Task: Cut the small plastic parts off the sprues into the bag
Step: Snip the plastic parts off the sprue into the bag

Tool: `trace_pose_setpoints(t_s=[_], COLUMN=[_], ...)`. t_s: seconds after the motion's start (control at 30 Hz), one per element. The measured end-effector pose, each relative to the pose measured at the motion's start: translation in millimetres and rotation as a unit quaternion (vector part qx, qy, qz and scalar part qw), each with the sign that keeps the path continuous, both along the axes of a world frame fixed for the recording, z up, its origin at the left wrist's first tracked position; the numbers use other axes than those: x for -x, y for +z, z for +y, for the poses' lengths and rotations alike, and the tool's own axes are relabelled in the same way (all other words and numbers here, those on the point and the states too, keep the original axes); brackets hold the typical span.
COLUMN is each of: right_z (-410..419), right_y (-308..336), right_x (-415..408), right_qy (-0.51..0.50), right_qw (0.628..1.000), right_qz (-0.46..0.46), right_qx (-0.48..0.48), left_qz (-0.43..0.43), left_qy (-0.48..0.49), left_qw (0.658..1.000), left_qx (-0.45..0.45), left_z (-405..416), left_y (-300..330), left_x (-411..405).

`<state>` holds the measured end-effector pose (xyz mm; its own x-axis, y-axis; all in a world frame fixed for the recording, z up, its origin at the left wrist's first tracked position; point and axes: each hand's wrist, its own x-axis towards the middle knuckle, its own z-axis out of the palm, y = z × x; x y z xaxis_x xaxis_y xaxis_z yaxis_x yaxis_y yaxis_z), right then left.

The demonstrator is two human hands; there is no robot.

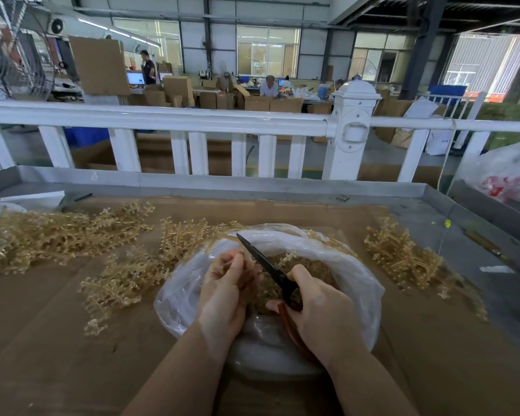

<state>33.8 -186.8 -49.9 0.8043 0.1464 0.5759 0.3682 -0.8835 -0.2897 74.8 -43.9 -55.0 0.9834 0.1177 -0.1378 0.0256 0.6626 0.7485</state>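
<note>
Right hand (pixel 321 313) clenched round red handles of scissors (pixel 270 270), black blades angled up-left over bag; left hand (pixel 225 292) pinching small sprue (pixel 246 259) at blades. Cardboard-covered table (pixel 72 340) under all; clear plastic bag (pixel 354 283) holding cut parts (pixel 309 270); sprue piles (pixel 54 235) left, smaller pile (pixel 403 259) right

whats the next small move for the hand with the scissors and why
Probably close the scissors to snip. The right hand holds them over the open bag, blades beside the sprue piece pinched in the left hand, so cut parts should drop inside.
</note>
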Motion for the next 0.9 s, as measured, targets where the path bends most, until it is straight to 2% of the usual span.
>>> trace_pose_setpoints(t_s=[0.13,0.3,0.5,0.77,0.9], right_z=[-1.3,-1.5,-1.9,-1.2,-2.1], right_y=[-2.3,-0.9,-0.8,-0.5,1.1], right_x=[-1.8,-1.7,0.3,0.5,0.6], right_qy=[-0.005,0.005,0.04,0.038,0.038], right_qw=[1.0,0.999,0.998,0.999,0.999], right_qz=[0.009,0.009,0.022,0.009,0.012], right_qx=[-0.022,-0.048,-0.044,-0.031,-0.024], left_qz=[-0.033,0.005,-0.012,-0.015,-0.019], left_qy=[-0.076,-0.009,0.025,-0.019,-0.027], left_qw=[0.996,1.0,1.0,0.996,0.996], left_qx=[0.011,-0.012,0.008,0.085,0.08], left_z=[4.9,-0.9,0.2,5.5,3.8], left_y=[3.6,4.2,6.7,9.5,9.5], left_x=[4.3,4.5,4.7,6.2,6.1])
